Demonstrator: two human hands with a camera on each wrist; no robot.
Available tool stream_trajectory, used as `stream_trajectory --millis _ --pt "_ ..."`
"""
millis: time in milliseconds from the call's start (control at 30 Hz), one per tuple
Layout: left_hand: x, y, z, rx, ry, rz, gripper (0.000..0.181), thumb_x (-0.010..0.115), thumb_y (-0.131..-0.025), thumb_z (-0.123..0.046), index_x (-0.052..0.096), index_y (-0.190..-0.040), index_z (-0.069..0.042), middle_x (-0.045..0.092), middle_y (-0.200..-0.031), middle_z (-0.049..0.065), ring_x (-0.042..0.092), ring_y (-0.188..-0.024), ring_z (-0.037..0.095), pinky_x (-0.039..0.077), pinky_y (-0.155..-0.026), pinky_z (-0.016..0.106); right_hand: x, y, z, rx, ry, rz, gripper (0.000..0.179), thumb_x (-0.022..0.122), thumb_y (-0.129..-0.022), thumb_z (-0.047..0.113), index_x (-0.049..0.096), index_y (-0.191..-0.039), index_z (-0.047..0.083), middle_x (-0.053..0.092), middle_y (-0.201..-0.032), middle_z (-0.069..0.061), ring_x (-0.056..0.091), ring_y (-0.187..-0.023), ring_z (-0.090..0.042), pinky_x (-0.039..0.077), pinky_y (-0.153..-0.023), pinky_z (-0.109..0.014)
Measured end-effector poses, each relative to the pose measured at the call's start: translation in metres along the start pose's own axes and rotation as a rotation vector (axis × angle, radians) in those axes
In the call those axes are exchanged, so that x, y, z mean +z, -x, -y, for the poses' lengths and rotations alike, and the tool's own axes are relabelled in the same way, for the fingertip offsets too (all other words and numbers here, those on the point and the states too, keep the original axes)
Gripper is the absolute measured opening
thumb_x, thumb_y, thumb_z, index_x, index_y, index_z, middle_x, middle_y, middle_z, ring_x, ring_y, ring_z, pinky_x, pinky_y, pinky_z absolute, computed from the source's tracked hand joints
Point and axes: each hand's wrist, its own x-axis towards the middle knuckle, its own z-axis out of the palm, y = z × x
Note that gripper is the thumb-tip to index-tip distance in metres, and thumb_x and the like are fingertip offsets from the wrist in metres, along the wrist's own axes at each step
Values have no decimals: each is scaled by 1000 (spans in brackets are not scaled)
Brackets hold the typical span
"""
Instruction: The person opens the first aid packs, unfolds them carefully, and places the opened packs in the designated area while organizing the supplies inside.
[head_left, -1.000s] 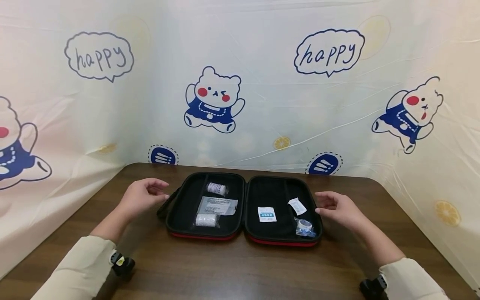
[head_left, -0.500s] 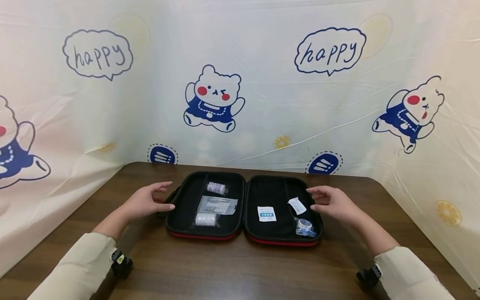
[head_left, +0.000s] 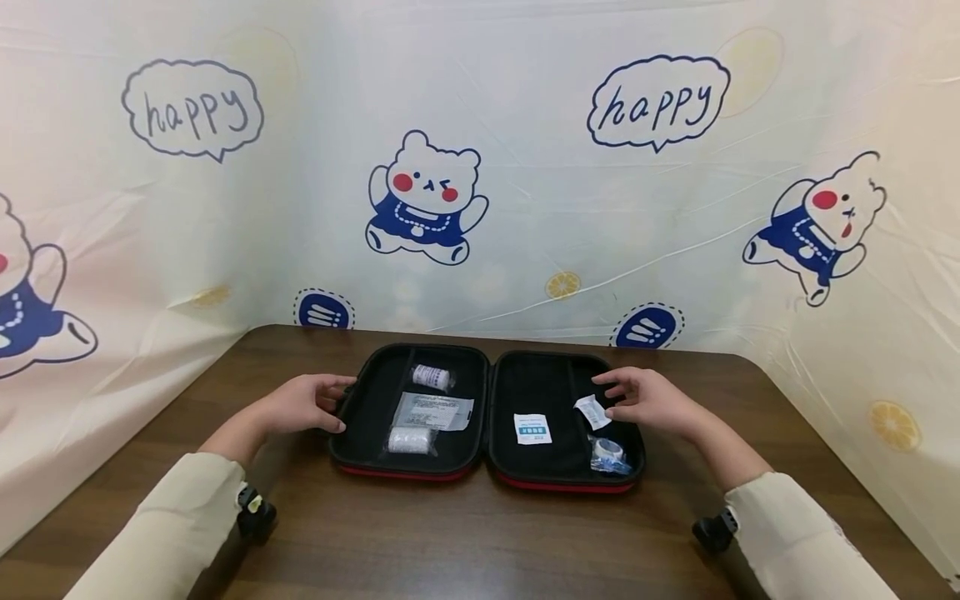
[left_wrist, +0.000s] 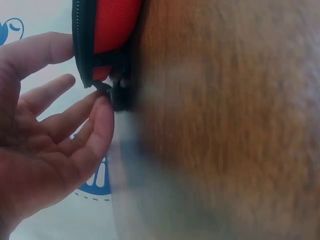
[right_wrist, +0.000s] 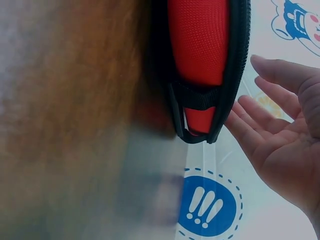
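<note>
A black-lined zip case (head_left: 450,465) with a red shell (right_wrist: 200,40) lies unfolded on the table. My left hand (head_left: 300,404) is at its left side, thumb at the rim; in the left wrist view the fingers reach a black strap (left_wrist: 119,95) there. Loosely spread, my right hand (head_left: 652,402) hovers over the right edge, fingertips close to a small white packet (head_left: 592,412). Below that packet lies a wrapped tape roll (head_left: 609,455). A blue-and-white packet (head_left: 532,429) is farther left. The left half holds two wrapped bandage rolls (head_left: 431,377) and a clear printed pouch (head_left: 435,412).
The brown wooden table (head_left: 480,542) extends around the case on all sides. Behind and beside it hangs a pale curtain (head_left: 540,217) printed with bears and words. Each wrist bears a black camera (head_left: 257,515).
My right hand has moved left, from the case's outer edge to over its right half. The left hand has shifted slightly at the left edge. The case and its contents stay put.
</note>
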Motion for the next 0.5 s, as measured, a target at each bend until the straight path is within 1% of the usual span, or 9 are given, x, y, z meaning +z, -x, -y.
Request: stream_trajectory --millis 100,233,367,500 --pt "-1 -2 0 -9 35 22 75 80 -78 -11 43 -142 4 52 -132 31 58 -114 41 48 -93 52 -3 -5 1 7 33 24 49 72 -87 7 56 -132 -1 58 -126 -27 61 -110 -38 56 -80 -40" --pt "0 -2 1 -18 84 36 74 79 -79 -8 43 -142 7 52 -133 31 57 -115 41 48 -95 50 -11 -12 4 18 66 66 48 71 -87 6 56 -132 -2 58 -127 -25 61 -111 -35 55 -83 -41" --pt "1 -1 1 -16 101 36 74 78 -79 -6 41 -142 8 51 -134 32 56 -115 41 48 -95 51 -18 -20 8 52 43 96 46 70 -88 6 56 -132 -2 55 -132 -24 61 -111 -33 54 -86 -43" --pt "3 0 1 -15 104 28 74 77 -79 -6 41 -143 8 50 -135 32 55 -116 42 47 -95 51 -21 -28 10 82 20 115 45 69 -89 6 57 -131 -1 54 -134 -24 62 -110 -32 54 -86 -41"
